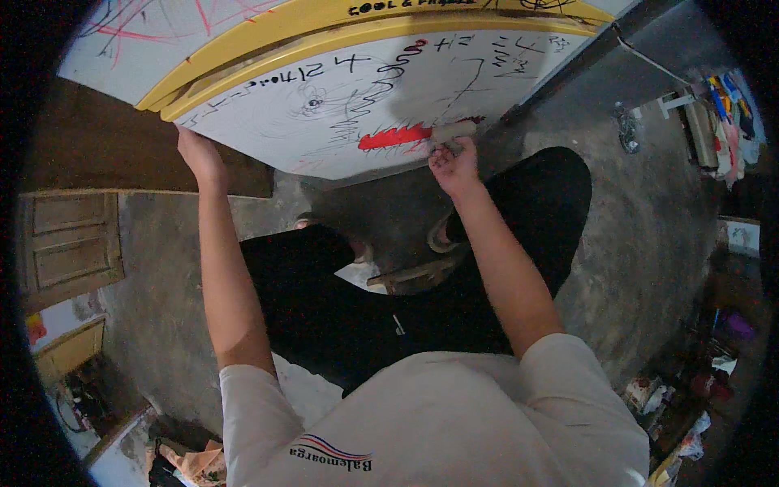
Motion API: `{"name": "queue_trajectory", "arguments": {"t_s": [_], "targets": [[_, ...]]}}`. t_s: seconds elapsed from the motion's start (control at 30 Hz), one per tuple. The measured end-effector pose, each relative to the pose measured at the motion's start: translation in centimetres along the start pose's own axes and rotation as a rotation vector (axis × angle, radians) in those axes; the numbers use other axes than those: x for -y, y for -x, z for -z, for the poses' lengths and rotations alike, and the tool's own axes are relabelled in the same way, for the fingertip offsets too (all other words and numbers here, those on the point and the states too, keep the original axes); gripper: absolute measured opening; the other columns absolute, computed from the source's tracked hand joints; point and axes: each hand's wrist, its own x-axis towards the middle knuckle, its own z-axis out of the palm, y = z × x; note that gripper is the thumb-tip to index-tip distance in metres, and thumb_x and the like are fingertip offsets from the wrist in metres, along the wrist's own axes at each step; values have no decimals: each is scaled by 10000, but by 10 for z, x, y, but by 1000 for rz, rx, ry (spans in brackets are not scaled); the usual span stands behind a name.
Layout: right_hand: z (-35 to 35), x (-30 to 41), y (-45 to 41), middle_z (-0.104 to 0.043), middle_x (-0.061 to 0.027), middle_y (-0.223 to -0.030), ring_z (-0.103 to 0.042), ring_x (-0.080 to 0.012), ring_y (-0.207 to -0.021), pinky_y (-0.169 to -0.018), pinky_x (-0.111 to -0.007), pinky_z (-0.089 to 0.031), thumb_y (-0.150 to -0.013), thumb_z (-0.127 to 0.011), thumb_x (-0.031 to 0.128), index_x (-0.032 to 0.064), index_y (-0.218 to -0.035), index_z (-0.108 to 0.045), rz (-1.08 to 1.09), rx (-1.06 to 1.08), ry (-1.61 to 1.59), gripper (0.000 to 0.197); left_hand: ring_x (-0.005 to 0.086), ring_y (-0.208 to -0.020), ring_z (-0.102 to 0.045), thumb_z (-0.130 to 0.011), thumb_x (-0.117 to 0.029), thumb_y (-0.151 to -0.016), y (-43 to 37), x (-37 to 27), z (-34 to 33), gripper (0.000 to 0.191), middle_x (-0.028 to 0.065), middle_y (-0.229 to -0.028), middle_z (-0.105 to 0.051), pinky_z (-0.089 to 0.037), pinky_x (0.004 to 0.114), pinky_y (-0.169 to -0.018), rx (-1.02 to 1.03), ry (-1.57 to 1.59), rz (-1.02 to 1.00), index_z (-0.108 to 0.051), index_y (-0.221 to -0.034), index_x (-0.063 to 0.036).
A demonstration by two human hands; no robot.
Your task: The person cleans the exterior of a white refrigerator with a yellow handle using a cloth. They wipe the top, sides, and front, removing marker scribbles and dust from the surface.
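Before me stands a white panel (286,140) with a yellow band (316,45) across it, covered in black marker scribbles and writing. My left hand (201,158) is at the panel's lower left edge; its fingers are hidden there. My right hand (453,164) has curled fingers around a beige cylindrical piece (453,131), perhaps a roll or sponge, held against the lower right part of the panel. Right beside this piece lies a bright red patch (392,138) with a jagged upper edge. Whether the patch is paint or a separate thing, I cannot tell.
My legs in black trousers (389,316) are spread below the panel. A wooden piece (414,274) lies between them on the concrete floor (633,243). A clear plastic item (627,128) is at the right. A wooden cabinet door (73,240) stands left; clutter (718,128) lines the right.
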Motion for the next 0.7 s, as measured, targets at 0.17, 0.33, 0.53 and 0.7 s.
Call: {"name": "queue_trajectory", "arguments": {"t_s": [0.17,0.33,0.53,0.7], "targets": [[-3,11,-3,-469,-72,-765,-441,-187,-596,-605,-310,-421,-757,-581,218,82,-830,-452,77,-70,33,202,166,-977,-557,-473,-290,-957,-8,35,-2,432,86,-1114,-596,-441,312,-841,-1,85,94,-530,-1197,64],[-1,51,-9,-445,-76,-760,-402,-181,-586,-538,-290,-386,-792,-502,201,100,-836,-416,174,-119,83,140,163,-956,-559,-460,-286,-964,3,19,2,411,86,-1097,-598,-437,310,-842,2,123,147,-548,-1167,60],[4,83,-25,-460,-55,-841,-383,-165,-607,-516,-287,-350,-824,-437,213,109,-878,-433,242,-176,137,117,146,-859,-540,-390,-389,-996,36,-39,-6,448,65,-953,-591,-427,293,-782,-63,272,183,-585,-1046,11],[23,93,-50,-490,-15,-836,-378,-135,-575,-501,-257,-339,-882,-391,266,140,-986,-522,246,-93,155,209,125,-746,-500,-381,-408,-998,49,-43,10,445,26,-793,-522,-420,278,-725,34,146,63,-580,-932,-15]]}}
